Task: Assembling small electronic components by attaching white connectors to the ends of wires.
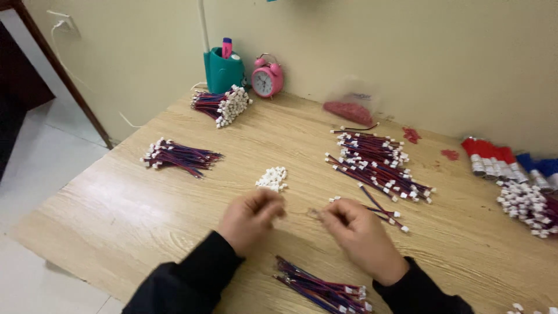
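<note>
My left hand (251,216) hovers over the wooden table (116,215), fingers pinched together just below a small heap of white plastic connectors (272,178); whether it holds one is hard to tell. My right hand (356,232) pinches the end of a thin red-and-blue wire (381,208) with white plugs. Between my forearms lies a bundle of finished red-and-blue wires (322,289). A large loose pile of the same wires (375,163) sits just beyond my right hand.
Two more wire bundles lie at the left (177,156) and far back (222,106). A teal pen holder (224,71) and pink alarm clock (267,78) stand by the wall. A bag of red parts (349,110) and wire rolls (503,160) sit at right.
</note>
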